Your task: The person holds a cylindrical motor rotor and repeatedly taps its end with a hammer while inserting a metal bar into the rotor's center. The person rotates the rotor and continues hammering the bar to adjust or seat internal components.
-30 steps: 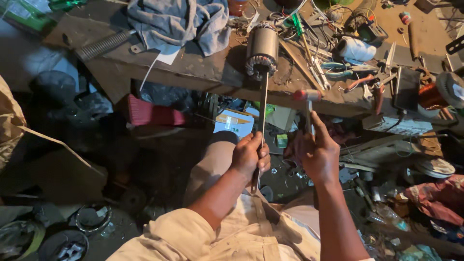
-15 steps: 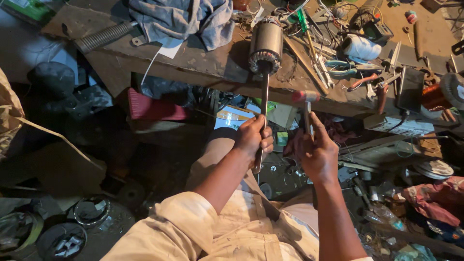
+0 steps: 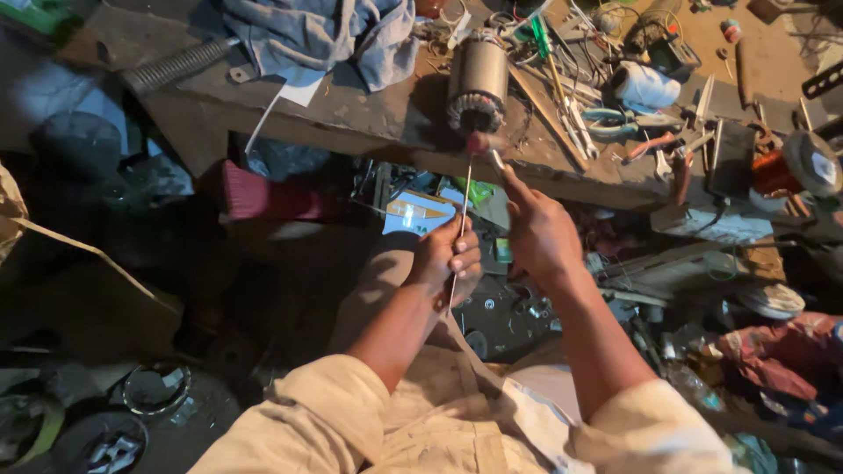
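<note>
Since the earlier frame the right hand (image 3: 540, 233) has gone forward and the small hammer (image 3: 481, 145) it carries has come from beside the rod up to the near end of the motor. Its reddish head is now just in front of the motor's winding end, at the top of the thin metal rod (image 3: 463, 211); if head and rod touch, I cannot tell. The right hand's grip is closed around the hammer handle, with the fingers stretched toward the head.

The left hand (image 3: 448, 259) has its grip clamped on the lower part of the rod, and the rod stands nearly upright from this hand to the motor.

The cylindrical motor (image 3: 479, 83) lies on the bench (image 3: 351, 118) near its front edge, about the middle, with the winding end over the edge toward the person. A grey cloth (image 3: 316, 35) lies on the bench toward its left rear. Blue-handled pliers (image 3: 615, 123) and a white roll (image 3: 645, 88) lie to the right of the motor, among many other tools. A coil spring (image 3: 176, 66) lies at the left end of the bench.
</note>
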